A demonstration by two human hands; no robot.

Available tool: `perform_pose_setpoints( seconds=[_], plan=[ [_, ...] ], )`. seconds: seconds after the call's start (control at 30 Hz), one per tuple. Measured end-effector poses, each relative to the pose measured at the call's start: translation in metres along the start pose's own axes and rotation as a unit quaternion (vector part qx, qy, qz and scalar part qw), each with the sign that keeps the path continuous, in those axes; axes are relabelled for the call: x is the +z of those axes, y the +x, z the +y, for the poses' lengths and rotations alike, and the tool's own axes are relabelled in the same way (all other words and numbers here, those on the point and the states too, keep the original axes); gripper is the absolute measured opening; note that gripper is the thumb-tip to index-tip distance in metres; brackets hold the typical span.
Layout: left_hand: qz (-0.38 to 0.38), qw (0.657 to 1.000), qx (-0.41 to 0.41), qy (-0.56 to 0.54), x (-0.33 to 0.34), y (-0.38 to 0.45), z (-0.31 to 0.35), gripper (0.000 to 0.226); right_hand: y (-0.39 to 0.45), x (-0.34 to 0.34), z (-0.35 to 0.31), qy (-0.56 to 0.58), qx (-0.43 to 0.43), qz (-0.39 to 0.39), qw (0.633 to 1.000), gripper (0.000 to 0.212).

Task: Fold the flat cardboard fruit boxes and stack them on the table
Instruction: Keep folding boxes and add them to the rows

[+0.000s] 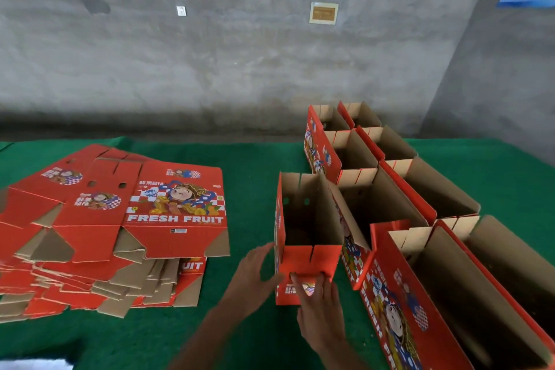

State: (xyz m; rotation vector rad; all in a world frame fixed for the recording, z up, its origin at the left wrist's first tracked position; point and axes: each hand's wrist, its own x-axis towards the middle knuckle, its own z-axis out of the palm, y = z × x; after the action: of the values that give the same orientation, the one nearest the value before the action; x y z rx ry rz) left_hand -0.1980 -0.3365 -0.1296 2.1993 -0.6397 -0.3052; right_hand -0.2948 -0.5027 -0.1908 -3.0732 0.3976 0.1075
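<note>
The right hand [319,303] presses straight fingers against the near end panel of the half-formed box [306,237], fingertips at the fold of its slotted red end flap, just right of centre in the lower frame. The left hand [255,272] lies against the box's lower left corner with its fingers relaxed and spread; neither grip is clamped, both steady the box by touch. The box stands upright on the green bench [255,165], open at the top, brown inside and red outside.

The board looks light and stiff along its panels but weak at the scored creases and slots, so it will likely bend cleanly there and crumple if squeezed mid-panel. The best hold is probably at the corners and flap edges, pressing flat rather than pinching.

To the right, finished boxes [420,198] stand in rows touching one another, running from the middle right down to the lower right corner. At the left lies the fanned pile of flat boxes [120,228]; the top sheet reads "FRESH FRUIT" under a cartoon figure, with smaller characters too blurred to read.
</note>
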Motion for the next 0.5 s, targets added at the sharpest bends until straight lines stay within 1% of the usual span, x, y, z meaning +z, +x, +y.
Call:
perform_pose_setpoints(
  seconds=[0.03, 0.13, 0.2, 0.27, 0.33, 0.4, 0.5],
  plan=[
    [0.020, 0.998, -0.006, 0.064, -0.010, 0.006, -0.005, 0.077, 0.005, 0.006, 0.005, 0.003, 0.002, -0.006, 1.000, 0.090],
    [0.063, 0.974, -0.034, 0.213, -0.047, 0.022, -0.029, 0.076, 0.027, 0.016, 0.023, -0.029, -0.006, 0.060, 0.998, 0.101],
    [0.075, 0.948, -0.058, 0.305, -0.069, 0.031, -0.047, 0.080, 0.045, 0.010, 0.037, -0.049, 0.002, 0.040, 0.998, 0.099],
    [0.075, 0.916, -0.088, 0.385, -0.086, 0.035, -0.065, 0.091, 0.066, 0.002, 0.052, -0.062, 0.012, 0.022, 0.998, 0.097],
    [0.071, 0.896, -0.123, 0.422, -0.099, 0.038, -0.083, 0.101, 0.086, -0.007, 0.062, -0.085, 0.024, 0.003, 0.996, 0.096],
    [0.062, 0.885, -0.161, 0.433, -0.111, 0.039, -0.098, 0.108, 0.106, -0.013, 0.068, -0.090, 0.035, -0.021, 0.995, 0.096],
    [0.060, 0.873, -0.185, 0.447, -0.121, 0.032, -0.117, 0.111, 0.125, -0.021, 0.073, -0.079, 0.036, -0.039, 0.995, 0.094]
  ],
)
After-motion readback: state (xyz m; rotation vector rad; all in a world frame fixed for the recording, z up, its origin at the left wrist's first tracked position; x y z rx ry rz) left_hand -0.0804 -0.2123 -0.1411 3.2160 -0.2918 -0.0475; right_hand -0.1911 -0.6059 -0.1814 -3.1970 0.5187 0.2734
